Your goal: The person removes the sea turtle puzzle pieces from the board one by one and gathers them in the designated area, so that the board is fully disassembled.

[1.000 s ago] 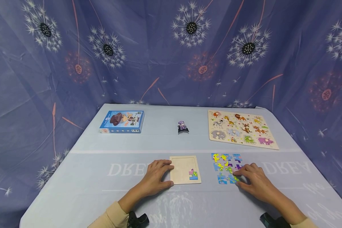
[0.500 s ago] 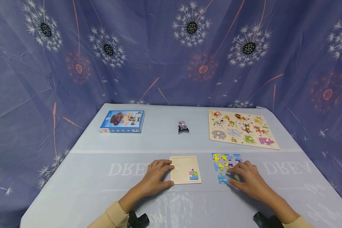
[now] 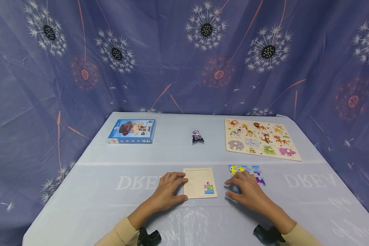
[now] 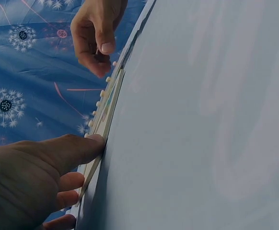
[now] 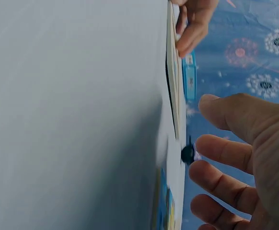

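My left hand [image 3: 169,192] holds the left side of a square wooden puzzle tray [image 3: 195,186], fingertips on its left rim and thumb [image 4: 89,146] at the near-left corner. Joined colourful jigsaw pieces [image 3: 208,188] lie in the tray's near-right corner. My right hand [image 3: 249,191] hovers over loose jigsaw pieces [image 3: 256,169] right of the tray. Its thumb and index finger are apart in the right wrist view, with nothing seen between them. A blue piece [image 3: 236,189] shows beneath the hand; other pieces are hidden by it.
A blue game box [image 3: 132,131] lies at the back left, with a small purple figurine [image 3: 197,137] at the back middle. An animal peg puzzle board [image 3: 261,140] lies at the back right. A dandelion-print curtain [image 3: 172,68] hangs behind the pale table.
My right hand has moved left across the loose pieces, nearer the tray, and the dark purple pieces at the right are uncovered. My left hand and the tray stay in place.
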Tool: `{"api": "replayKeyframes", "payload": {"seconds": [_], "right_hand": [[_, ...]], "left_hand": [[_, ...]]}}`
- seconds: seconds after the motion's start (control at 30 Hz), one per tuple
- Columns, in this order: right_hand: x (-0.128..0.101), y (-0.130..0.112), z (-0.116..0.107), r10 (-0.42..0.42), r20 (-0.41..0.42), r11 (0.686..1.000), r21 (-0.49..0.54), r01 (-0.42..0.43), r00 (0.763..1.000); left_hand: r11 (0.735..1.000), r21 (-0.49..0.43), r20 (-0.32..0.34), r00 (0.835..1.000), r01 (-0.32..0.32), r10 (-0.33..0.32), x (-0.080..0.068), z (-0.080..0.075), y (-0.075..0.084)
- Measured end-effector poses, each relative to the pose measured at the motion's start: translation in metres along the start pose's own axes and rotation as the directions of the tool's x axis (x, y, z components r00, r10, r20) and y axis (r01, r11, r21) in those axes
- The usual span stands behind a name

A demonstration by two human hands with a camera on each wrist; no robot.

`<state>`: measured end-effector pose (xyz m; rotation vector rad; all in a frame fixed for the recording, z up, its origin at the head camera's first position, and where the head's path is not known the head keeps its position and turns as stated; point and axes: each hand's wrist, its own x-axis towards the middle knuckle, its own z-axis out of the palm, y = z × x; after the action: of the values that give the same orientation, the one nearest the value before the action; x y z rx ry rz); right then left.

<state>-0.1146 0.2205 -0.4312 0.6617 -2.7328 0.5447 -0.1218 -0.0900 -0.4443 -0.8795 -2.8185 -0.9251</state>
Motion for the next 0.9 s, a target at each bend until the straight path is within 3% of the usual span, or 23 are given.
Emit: {"api": "replayKeyframes", "payload": {"seconds": [0.57, 0.9], "right_hand": [[0.022, -0.027, 0.026, -0.043, -0.021, 0.998, 0.04, 0.044, 0.999], [0.028, -0.032, 0.031, 0.031, 0.071, 0.999, 0.022, -0.033, 0.997]], "left_hand": [[1.0, -0.005, 0.008, 1.0, 0.005, -0.005, 0.0, 0.001, -0.001], [1.0, -0.004, 0.002, 1.0, -0.002, 0.002, 0.0, 0.0, 0.0]]}}
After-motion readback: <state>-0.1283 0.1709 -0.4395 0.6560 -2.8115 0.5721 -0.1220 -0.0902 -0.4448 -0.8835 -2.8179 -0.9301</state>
